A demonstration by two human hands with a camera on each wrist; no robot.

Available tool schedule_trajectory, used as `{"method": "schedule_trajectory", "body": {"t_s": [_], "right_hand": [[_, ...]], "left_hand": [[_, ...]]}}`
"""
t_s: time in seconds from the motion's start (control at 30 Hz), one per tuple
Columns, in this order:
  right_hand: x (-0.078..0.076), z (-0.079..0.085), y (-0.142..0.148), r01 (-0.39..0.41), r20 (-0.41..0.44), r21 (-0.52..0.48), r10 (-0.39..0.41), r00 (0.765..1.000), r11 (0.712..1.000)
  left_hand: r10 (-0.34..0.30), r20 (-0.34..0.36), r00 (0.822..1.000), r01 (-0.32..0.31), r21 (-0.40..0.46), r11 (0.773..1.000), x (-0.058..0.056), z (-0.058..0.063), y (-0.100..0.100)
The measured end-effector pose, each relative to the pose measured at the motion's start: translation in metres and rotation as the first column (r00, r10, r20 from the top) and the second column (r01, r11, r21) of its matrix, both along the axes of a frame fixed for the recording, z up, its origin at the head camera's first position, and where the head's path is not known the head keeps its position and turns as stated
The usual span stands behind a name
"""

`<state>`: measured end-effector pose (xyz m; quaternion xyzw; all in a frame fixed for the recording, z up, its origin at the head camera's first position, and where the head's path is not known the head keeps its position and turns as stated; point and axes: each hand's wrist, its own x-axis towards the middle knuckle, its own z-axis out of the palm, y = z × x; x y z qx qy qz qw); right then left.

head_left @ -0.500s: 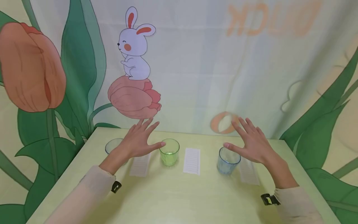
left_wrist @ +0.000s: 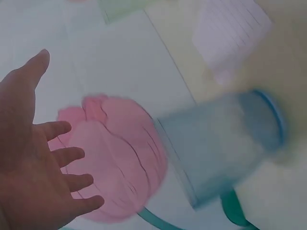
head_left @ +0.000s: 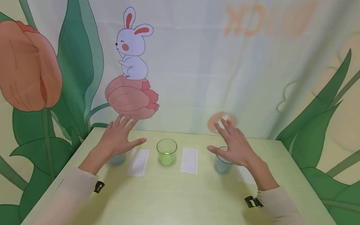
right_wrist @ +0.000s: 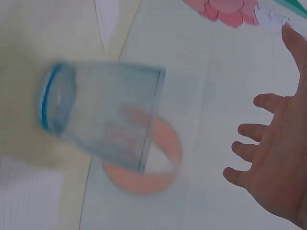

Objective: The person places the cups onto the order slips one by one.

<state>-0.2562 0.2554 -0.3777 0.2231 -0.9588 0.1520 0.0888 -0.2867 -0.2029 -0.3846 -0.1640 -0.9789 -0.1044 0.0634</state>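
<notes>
My left hand (head_left: 116, 137) hovers with fingers spread over a bluish glass (head_left: 117, 159), hiding most of it in the head view. In the left wrist view that glass (left_wrist: 223, 143) stands apart from the fingertips. A green glass (head_left: 167, 153) stands upright between the hands, beyond the left thumb tip. On the right, my right hand (head_left: 236, 145) is spread above and beside a blue glass (head_left: 223, 166), overlapping its rim in the head view. The right wrist view shows this glass (right_wrist: 105, 112) with a gap to the fingers. Neither hand holds anything.
Lined white paper slips lie on the pale table (head_left: 168, 200): one left (head_left: 138, 163), one in the middle (head_left: 189, 161), one at the right (head_left: 246, 175), partly behind the right forearm. Behind the table hangs a printed cloth (head_left: 182, 78) with a rabbit and tulips.
Both hands have moved left, the left one away from the green glass and further over the left bluish glass. The glasses and papers stay put; the head view has shifted slightly.
</notes>
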Motion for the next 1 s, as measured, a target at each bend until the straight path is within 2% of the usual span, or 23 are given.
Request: {"method": "schedule_trajectory", "body": {"t_s": [0.1, 0.27, 0.43, 0.63, 0.77, 1.0], "right_hand": [[0.002, -0.009, -0.023, -0.058, -0.016, -0.031, 0.058, 0.998, 0.998], [0.006, -0.021, -0.068, -0.167, -0.061, -0.087, 0.162, 0.985, 0.982], [0.016, -0.030, -0.117, -0.250, -0.046, -0.160, 0.246, 0.968, 0.955], [0.030, -0.045, -0.168, -0.356, 0.026, -0.211, 0.369, 0.929, 0.910], [0.031, -0.059, -0.193, -0.402, 0.054, -0.204, 0.420, 0.906, 0.893], [0.022, -0.085, -0.222, -0.392, 0.079, -0.162, 0.408, 0.909, 0.905]], "left_hand": [[0.010, 0.039, 0.999, -0.012, 0.044, 0.999, 0.000, -0.004, -0.025], [-0.015, 0.118, 0.993, -0.001, 0.137, 0.991, 0.004, -0.011, -0.058], [-0.044, 0.137, 0.990, 0.016, 0.203, 0.979, 0.009, -0.021, -0.084], [-0.048, 0.124, 0.991, 0.020, 0.214, 0.977, 0.012, -0.033, -0.098], [-0.051, 0.130, 0.990, 0.017, 0.244, 0.970, 0.010, -0.044, -0.102], [-0.036, 0.146, 0.989, -0.013, 0.322, 0.947, 0.008, -0.062, -0.108]]}}
